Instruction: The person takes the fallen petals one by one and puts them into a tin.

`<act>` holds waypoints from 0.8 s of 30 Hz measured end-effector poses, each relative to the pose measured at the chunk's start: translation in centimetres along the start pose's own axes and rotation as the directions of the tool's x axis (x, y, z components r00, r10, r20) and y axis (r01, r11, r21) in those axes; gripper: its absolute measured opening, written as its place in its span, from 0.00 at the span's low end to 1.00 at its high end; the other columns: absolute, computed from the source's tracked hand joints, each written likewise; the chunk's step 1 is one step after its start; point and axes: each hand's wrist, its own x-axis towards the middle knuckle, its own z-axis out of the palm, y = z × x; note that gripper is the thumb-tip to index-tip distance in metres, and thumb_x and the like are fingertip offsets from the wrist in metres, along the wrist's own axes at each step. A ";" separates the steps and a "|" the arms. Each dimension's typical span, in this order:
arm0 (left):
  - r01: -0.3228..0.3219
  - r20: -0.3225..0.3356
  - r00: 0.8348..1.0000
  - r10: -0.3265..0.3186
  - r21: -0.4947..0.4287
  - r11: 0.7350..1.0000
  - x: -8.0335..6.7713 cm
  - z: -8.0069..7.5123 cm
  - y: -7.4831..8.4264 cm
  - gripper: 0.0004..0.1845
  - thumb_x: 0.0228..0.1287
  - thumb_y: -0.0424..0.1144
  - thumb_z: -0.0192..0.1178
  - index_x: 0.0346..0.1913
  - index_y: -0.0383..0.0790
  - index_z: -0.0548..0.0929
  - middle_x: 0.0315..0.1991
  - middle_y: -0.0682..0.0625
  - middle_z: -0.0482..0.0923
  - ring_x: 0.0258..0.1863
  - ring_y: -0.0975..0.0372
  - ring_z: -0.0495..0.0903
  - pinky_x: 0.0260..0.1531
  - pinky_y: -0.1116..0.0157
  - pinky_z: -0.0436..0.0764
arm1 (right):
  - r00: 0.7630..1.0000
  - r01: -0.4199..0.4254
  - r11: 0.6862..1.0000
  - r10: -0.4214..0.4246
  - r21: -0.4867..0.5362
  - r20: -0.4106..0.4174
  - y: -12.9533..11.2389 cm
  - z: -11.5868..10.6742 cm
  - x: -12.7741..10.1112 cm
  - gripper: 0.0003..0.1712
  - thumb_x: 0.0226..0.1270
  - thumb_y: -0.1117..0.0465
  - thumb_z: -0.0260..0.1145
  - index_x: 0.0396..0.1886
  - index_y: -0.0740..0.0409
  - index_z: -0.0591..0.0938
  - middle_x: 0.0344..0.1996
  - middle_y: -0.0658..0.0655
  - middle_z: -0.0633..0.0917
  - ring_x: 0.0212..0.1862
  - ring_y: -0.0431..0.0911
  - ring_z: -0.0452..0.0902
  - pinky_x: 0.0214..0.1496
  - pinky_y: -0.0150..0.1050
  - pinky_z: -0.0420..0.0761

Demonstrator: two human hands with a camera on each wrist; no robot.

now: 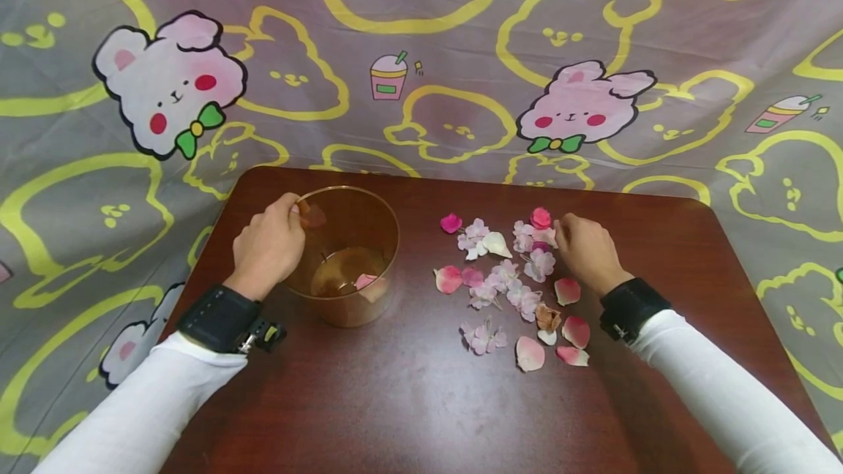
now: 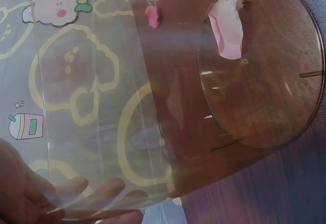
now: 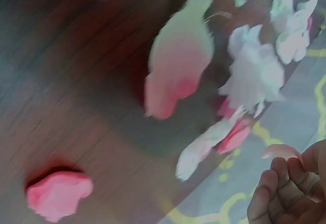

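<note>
My left hand (image 1: 268, 246) grips the rim of a clear amber plastic bucket (image 1: 342, 311) at the left of the table. Through its wall, in the left wrist view, the left fingers (image 2: 102, 193) show. Inside the bucket lies a pink petal (image 2: 228, 33) on the bottom. My right hand (image 1: 589, 251) is over the right edge of a spread of loose petals and blossoms. Between thumb and finger it pinches a pale pink petal (image 3: 283, 151). Close by are a bright pink flower (image 1: 540, 218) and pale pink blossoms (image 1: 540, 266).
More petals lie mid-table: a white petal (image 1: 497, 245), a magenta petal (image 1: 451, 223), a pink-and-white petal (image 1: 448, 279) and a brownish petal (image 1: 547, 317). A single blossom (image 1: 484, 336) lies nearer the front. Behind the dark wooden table (image 1: 408, 415) hangs a printed cloth (image 1: 454, 57).
</note>
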 end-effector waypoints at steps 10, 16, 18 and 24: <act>-0.018 -0.004 1.000 0.018 0.005 1.000 0.0 0.0 0.0 0.20 0.81 0.44 0.34 0.61 0.42 0.74 0.51 0.31 0.82 0.47 0.32 0.82 0.35 0.39 0.74 | 0.996 0.085 0.996 -0.086 0.040 0.015 -2.6 -0.3 -0.9 0.09 0.69 0.63 0.60 0.28 0.60 0.80 0.19 0.54 0.74 0.25 0.48 0.71 0.28 0.38 0.68; -0.013 -0.008 1.000 0.013 0.010 1.000 0.0 0.0 0.0 0.20 0.82 0.44 0.34 0.62 0.43 0.74 0.51 0.31 0.82 0.47 0.33 0.82 0.35 0.39 0.75 | 0.994 0.104 0.994 -0.105 0.033 0.019 -4.0 -0.4 -1.3 0.09 0.67 0.63 0.60 0.26 0.59 0.79 0.18 0.53 0.72 0.25 0.47 0.71 0.28 0.38 0.67; -0.008 -0.008 1.000 0.008 0.012 1.000 0.0 0.0 0.0 0.20 0.82 0.44 0.34 0.62 0.43 0.74 0.50 0.31 0.83 0.47 0.33 0.82 0.35 0.40 0.75 | 0.993 0.112 0.993 -0.113 0.033 0.021 -4.3 -0.4 -1.4 0.09 0.68 0.63 0.61 0.27 0.58 0.79 0.18 0.53 0.72 0.25 0.47 0.71 0.29 0.38 0.68; -0.003 0.001 1.000 0.003 0.010 1.000 0.0 0.1 0.0 0.21 0.82 0.44 0.34 0.63 0.44 0.73 0.52 0.32 0.82 0.48 0.33 0.82 0.37 0.39 0.75 | 0.989 0.146 0.989 -0.147 0.036 0.011 -4.9 -0.3 -1.7 0.11 0.70 0.61 0.61 0.26 0.57 0.78 0.18 0.52 0.71 0.24 0.46 0.69 0.29 0.39 0.67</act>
